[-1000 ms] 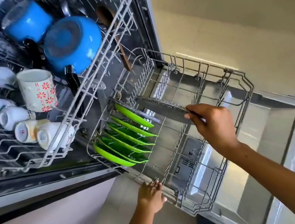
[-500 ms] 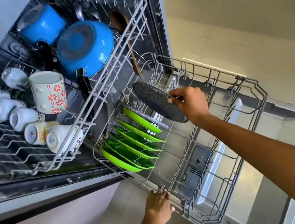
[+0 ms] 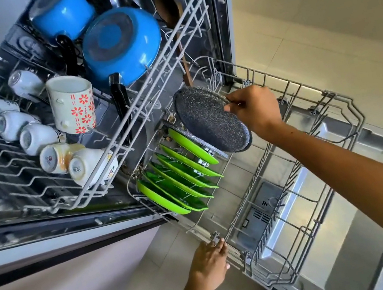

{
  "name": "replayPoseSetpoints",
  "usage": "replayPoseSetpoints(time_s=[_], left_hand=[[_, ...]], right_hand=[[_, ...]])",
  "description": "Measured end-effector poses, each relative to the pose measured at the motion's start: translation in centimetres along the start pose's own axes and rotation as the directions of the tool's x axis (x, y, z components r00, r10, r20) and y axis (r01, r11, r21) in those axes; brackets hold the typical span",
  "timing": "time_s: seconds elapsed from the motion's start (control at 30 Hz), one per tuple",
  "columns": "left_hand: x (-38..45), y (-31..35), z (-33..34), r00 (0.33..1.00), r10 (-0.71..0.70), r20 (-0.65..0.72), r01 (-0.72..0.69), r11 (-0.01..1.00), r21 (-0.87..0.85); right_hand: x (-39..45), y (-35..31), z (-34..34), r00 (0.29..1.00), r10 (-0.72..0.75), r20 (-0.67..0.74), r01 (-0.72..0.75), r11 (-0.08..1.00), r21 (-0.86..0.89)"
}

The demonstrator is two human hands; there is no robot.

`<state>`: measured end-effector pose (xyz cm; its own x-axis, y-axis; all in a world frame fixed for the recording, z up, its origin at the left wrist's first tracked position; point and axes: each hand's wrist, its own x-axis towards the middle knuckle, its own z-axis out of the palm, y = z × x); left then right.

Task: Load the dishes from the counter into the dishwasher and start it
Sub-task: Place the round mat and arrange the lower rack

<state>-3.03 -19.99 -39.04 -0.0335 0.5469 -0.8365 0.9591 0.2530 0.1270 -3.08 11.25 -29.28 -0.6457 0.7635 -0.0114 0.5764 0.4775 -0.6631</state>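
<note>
Holding a dark speckled plate [image 3: 209,118] by its rim with the right hand [image 3: 256,110], fingers [image 3: 234,101] pinched narrow on the upper edge, tilting it on edge so it can drop into the tines of the lower rack [image 3: 318,173]. Hovering it just behind the row of green plates [image 3: 181,180], right beside another speckled piece [image 3: 180,131] already standing there, probably aiming for the next free slot at the back. Can't tell whether the bottom edge is touching the rack yet.

Bracing the near rail of the lower rack with the left hand [image 3: 211,264], fingers curled onto the wire, most likely steadying the rack so it isn't rolling while the plate goes in.

Looking at what's loaded: green plates standing on edge in a neat line, leaning the same way, filling the left part of the lower rack; the rest of that rack sitting bare, with the open dishwasher door [image 3: 358,256] showing through underneath. Upper rack [image 3: 132,134] pulled out and carrying two blue pots [image 3: 121,42] upside down, a floral mug [image 3: 73,104] mouth down, a cluster of small white cups [image 3: 29,132] lying on their sides, and a wooden spoon [image 3: 173,20] poking down along the rack's edge.

Guessing loading is well along, with starting the machine not yet done.
</note>
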Motion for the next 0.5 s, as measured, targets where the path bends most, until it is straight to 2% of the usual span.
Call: replayPoseSetpoints(time_s=[0.13, 0.27, 0.5], left_hand=[[0.2, 0.1, -0.6, 0.999, 0.004, -0.037, -0.005, 1.000, -0.015], [0.8, 0.7, -1.5, 0.996, 0.028, -0.085, -0.034, 0.997, -0.063], [1.9, 1.5, -0.8, 0.999, 0.036, -0.019, -0.036, 0.999, 0.025]], right_hand=[[0.4, 0.9, 0.9, 0.999, 0.042, 0.034, -0.039, 0.997, -0.072], [-0.2, 0.5, 1.9, 0.997, -0.017, 0.070, 0.024, 0.995, -0.097], [0.1, 0.0, 1.3, 0.997, 0.000, -0.076, -0.006, 0.997, -0.074]])
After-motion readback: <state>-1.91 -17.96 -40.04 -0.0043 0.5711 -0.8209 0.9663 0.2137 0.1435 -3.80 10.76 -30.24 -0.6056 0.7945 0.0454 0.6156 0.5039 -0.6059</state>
